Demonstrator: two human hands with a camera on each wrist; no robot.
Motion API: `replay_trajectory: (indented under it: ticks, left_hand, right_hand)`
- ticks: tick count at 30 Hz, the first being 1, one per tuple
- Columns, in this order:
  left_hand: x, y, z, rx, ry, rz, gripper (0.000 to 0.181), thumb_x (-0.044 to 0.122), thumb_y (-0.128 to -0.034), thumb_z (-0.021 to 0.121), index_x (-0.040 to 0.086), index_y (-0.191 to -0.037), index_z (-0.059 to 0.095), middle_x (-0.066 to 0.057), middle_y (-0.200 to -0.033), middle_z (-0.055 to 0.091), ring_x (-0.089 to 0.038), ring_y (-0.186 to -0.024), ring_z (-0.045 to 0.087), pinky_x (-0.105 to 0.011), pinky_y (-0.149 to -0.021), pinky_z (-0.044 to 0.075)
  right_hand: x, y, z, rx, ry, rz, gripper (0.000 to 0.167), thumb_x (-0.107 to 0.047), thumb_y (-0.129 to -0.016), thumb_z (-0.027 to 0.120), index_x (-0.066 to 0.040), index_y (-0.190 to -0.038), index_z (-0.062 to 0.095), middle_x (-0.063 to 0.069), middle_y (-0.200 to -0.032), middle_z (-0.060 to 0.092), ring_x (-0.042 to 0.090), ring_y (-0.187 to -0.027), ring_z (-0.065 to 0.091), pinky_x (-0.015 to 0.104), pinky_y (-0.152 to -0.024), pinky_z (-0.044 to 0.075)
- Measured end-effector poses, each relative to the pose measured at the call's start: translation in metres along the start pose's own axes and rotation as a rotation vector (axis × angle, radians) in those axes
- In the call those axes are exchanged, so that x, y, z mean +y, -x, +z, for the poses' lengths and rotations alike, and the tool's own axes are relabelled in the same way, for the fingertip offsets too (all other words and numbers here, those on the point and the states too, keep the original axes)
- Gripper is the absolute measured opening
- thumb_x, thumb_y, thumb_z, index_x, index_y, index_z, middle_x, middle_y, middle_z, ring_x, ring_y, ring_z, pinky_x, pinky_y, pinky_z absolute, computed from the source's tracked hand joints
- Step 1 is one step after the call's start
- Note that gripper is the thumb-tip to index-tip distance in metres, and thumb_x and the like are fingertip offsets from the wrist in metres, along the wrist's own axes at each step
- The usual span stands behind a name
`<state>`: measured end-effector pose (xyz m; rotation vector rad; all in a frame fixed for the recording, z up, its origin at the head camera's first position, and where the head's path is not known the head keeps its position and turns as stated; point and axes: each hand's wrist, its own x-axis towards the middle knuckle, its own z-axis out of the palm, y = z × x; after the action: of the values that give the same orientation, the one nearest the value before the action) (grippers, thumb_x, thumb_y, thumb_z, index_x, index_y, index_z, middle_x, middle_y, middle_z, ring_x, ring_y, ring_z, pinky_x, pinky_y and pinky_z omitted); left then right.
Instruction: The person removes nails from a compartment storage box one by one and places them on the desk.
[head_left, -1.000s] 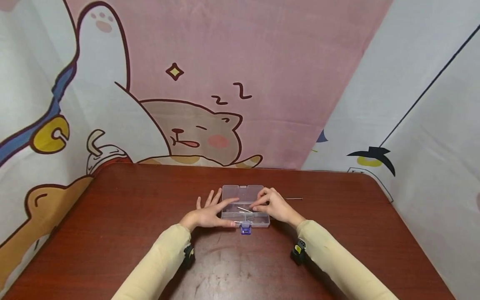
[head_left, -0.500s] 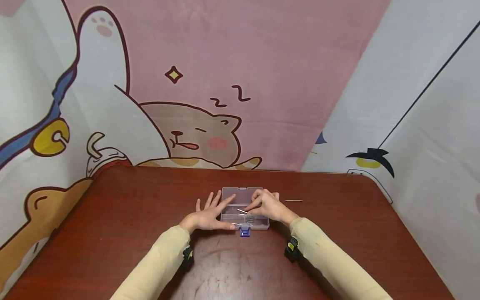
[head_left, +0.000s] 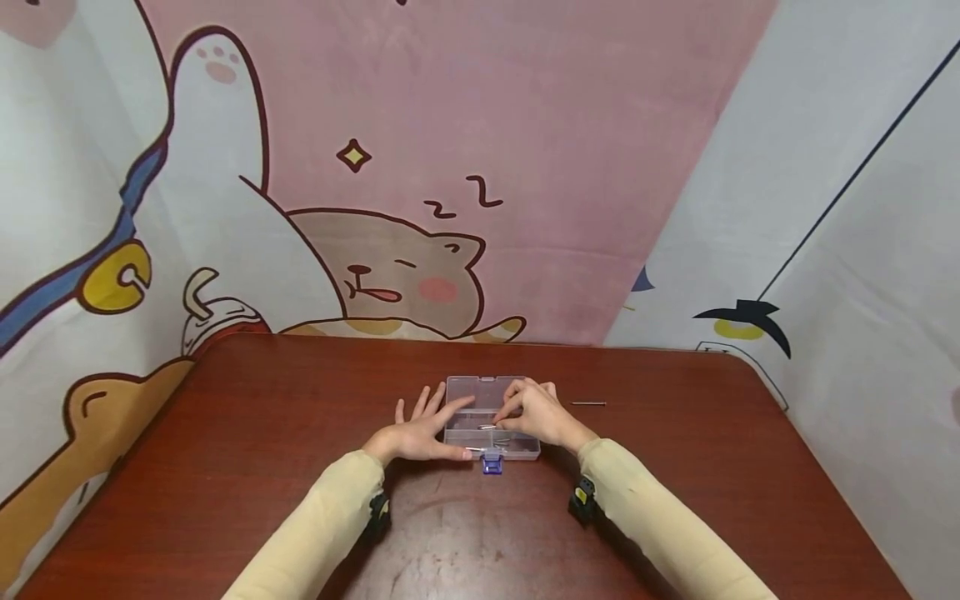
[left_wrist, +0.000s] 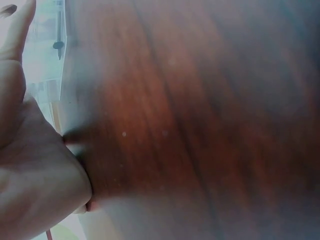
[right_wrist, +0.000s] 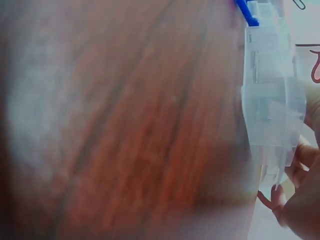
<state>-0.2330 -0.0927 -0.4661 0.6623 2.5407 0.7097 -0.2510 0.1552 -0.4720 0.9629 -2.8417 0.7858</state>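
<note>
A clear plastic compartment box (head_left: 457, 435) stands on the table with its lid (head_left: 487, 392) raised at the back and a blue latch (head_left: 492, 464) at the front. My left hand (head_left: 412, 435) lies against its left side, fingers spread, thumb at the front edge and index finger reaching over the box. My right hand (head_left: 542, 413) is over the box's right part, thumb and index finger pinching a short metal nail (head_left: 487, 427) low in the middle row. Another nail (left_wrist: 59, 42) shows through the box wall in the left wrist view. Thin metal pieces (head_left: 501, 442) lie in the front row.
A single nail (head_left: 588, 403) lies on the brown wooden table (head_left: 675, 467) to the right of the box. Behind the table hangs a cloth (head_left: 570, 167) with cartoon animals. Both wrist views are partly blurred.
My right hand has moved slightly left and forward over the box. The nail at its fingertips has gone from slanted to nearly level and sits lower. My left hand keeps its place.
</note>
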Motion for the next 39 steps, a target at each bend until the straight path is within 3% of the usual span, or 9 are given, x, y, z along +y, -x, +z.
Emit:
replay_trajectory:
  ticks: [9,18,25,39]
  left_hand:
    - [-0.002,0.002,-0.003,0.006,-0.005,-0.005,0.088,0.063,-0.0806,0.066,0.036,-0.153,0.023,-0.017,-0.16,-0.008,-0.037,-0.144,-0.011,-0.069,-0.101,-0.011]
    - [0.001,0.002,-0.002,0.004,-0.007,0.001,0.085,0.062,-0.0824,0.064,0.037,-0.153,0.023,-0.016,-0.16,-0.009,-0.038,-0.143,-0.011,-0.069,-0.101,-0.01]
    - [0.002,0.0,-0.001,0.004,-0.015,-0.005,0.086,0.063,-0.0819,0.064,0.036,-0.153,0.024,-0.018,-0.159,-0.007,-0.04,-0.143,-0.009,-0.07,-0.101,-0.008]
    - [0.002,-0.002,0.001,0.015,-0.022,-0.01,0.084,0.063,-0.0813,0.065,0.037,-0.152,0.026,-0.016,-0.16,-0.005,-0.039,-0.144,-0.008,-0.069,-0.102,-0.008]
  right_hand:
    - [0.004,-0.008,-0.006,-0.057,0.03,-0.146,0.009,-0.022,-0.078,0.082,-0.021,-0.086,0.081,-0.007,-0.094,0.058,0.013,-0.095,0.051,0.042,-0.08,0.031]
    - [0.009,-0.008,-0.007,-0.057,0.102,-0.198,0.008,-0.023,-0.08,0.081,-0.022,-0.088,0.081,-0.011,-0.089,0.055,0.01,-0.087,0.052,0.032,-0.072,0.036]
    - [0.018,-0.007,-0.004,-0.019,-0.054,-0.296,0.006,-0.012,-0.079,0.081,-0.014,-0.085,0.08,-0.007,-0.087,0.056,0.01,-0.082,0.053,0.026,-0.071,0.045]
    - [0.015,0.0,-0.01,0.059,-0.211,-0.207,0.008,-0.006,-0.082,0.077,-0.012,-0.087,0.078,-0.008,-0.087,0.063,0.012,-0.086,0.056,0.031,-0.072,0.046]
